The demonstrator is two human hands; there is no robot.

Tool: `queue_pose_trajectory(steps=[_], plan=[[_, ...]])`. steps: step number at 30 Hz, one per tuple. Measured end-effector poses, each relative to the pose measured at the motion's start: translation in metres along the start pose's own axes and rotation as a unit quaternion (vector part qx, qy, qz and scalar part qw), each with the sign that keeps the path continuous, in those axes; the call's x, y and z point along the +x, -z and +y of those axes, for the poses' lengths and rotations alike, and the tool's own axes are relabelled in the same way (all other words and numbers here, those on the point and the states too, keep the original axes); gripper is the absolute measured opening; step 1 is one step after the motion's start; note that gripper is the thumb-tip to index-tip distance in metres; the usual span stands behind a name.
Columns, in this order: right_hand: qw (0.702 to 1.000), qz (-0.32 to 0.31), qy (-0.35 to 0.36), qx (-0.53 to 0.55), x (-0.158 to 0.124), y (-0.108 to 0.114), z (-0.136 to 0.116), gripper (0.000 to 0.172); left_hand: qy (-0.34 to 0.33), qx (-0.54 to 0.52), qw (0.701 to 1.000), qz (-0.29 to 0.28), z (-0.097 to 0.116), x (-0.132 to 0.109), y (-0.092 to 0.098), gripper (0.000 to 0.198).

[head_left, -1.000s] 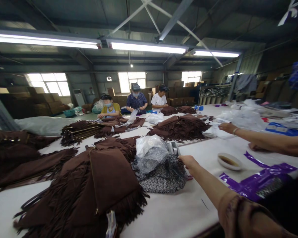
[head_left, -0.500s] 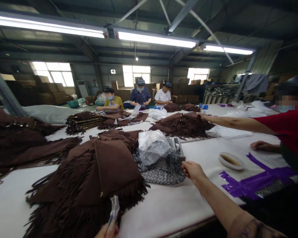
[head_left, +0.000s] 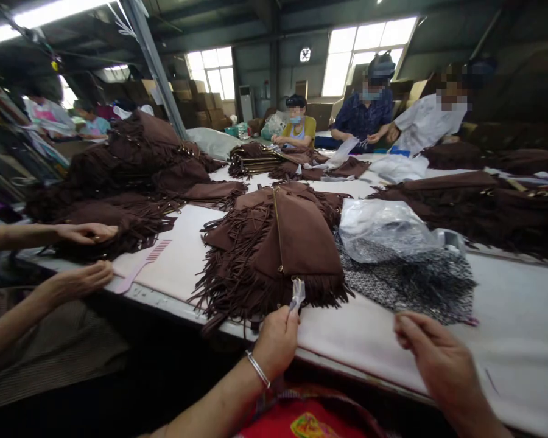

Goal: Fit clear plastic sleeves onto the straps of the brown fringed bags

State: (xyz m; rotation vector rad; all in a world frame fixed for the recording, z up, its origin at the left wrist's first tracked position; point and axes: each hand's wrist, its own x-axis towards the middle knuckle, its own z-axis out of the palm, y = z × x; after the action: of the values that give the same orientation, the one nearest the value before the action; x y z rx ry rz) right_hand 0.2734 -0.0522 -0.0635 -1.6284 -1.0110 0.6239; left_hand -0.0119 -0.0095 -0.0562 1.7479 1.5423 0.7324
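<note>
My left hand [head_left: 278,337], wearing a silver bracelet, pinches a small clear plastic wrapper [head_left: 296,294] with a gold-coloured metal piece at its top. Just beyond it lies a brown fringed bag [head_left: 301,237] with a gold zipper, on top of other brown fringed pieces. My right hand [head_left: 442,359] hovers over the table's near side, fingers curled and thumb pressed in; whatever is between them is hidden. Ahead of that hand, a crumpled clear plastic bag [head_left: 383,231] rests on a black-and-white patterned cloth [head_left: 411,283].
At the left a co-worker's hands [head_left: 80,280] are by a brown fringed pile [head_left: 109,222] and a pink comb [head_left: 144,266]. More brown bags [head_left: 484,204] lie at right. Several people work across the white table [head_left: 520,304]. A metal post [head_left: 158,73] rises behind.
The view has swung left, bringing the co-worker's hands and comb into sight. My right hand has come away from the patterned cloth's edge. My left hand still grips the wrapper.
</note>
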Motion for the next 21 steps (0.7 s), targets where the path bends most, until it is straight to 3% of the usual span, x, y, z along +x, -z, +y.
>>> queue_pose_trajectory(steps=[1, 3, 5, 8, 12, 21], plan=[[0.994, -0.108, 0.005, -0.006, -0.012, -0.019, -0.015, 0.026, -0.009, 0.019, 1.0, 0.0, 0.002, -0.001, 0.0, 0.034], [0.966, -0.258, 0.014, -0.023, -0.028, -0.054, -0.043, 0.028, -0.02, 0.066, 0.998, 0.0, 0.006, -0.004, 0.001, 0.032], [0.944, -0.325, 0.029, -0.04, -0.033, -0.083, -0.064, 0.031, -0.023, 0.117, 0.993, 0.003, 0.008, -0.007, 0.003, 0.031], [0.931, -0.357, 0.042, -0.057, -0.029, -0.115, -0.079, 0.032, -0.029, 0.174, 0.984, 0.008, 0.007, -0.011, 0.007, 0.033], [0.923, -0.38, 0.028, -0.056, -0.022, -0.14, -0.083, 0.032, -0.055, 0.219, 0.974, 0.015, -0.004, -0.015, 0.009, 0.035], [0.922, -0.365, -0.032, -0.124, -0.022, -0.154, -0.074, 0.033, -0.101, 0.304, 0.947, 0.006, -0.013, -0.016, 0.008, 0.021]])
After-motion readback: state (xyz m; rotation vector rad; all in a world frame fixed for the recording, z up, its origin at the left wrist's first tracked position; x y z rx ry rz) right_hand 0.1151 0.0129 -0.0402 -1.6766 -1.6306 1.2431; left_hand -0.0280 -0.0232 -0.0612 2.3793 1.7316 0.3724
